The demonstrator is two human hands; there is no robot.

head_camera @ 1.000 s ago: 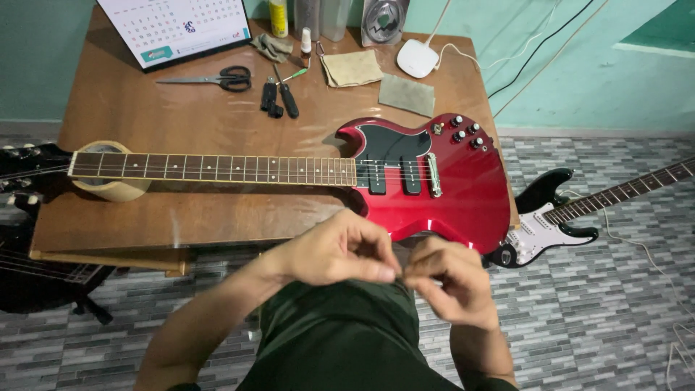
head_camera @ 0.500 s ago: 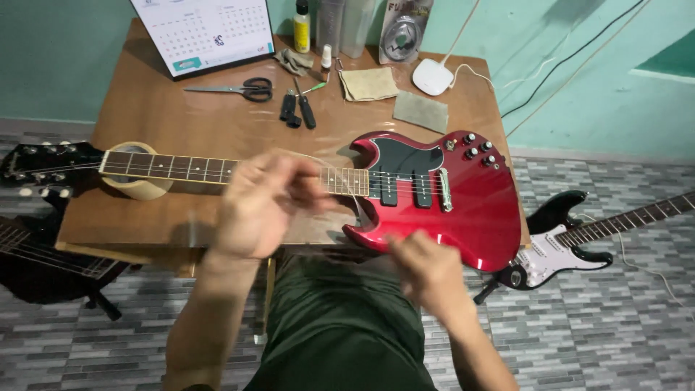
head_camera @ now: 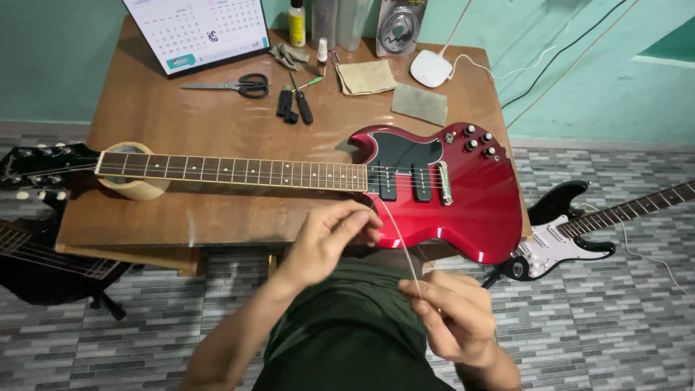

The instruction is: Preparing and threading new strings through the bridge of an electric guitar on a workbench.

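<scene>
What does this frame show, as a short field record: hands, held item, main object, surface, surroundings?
left hand: pinches upper end of guitar string
right hand: pinches lower end of string
main object: red electric guitar, flat on table, neck resting on tape roll
surface: wooden table
on table: scissors, cloths, calendar
floor: black-and-white guitar
</scene>
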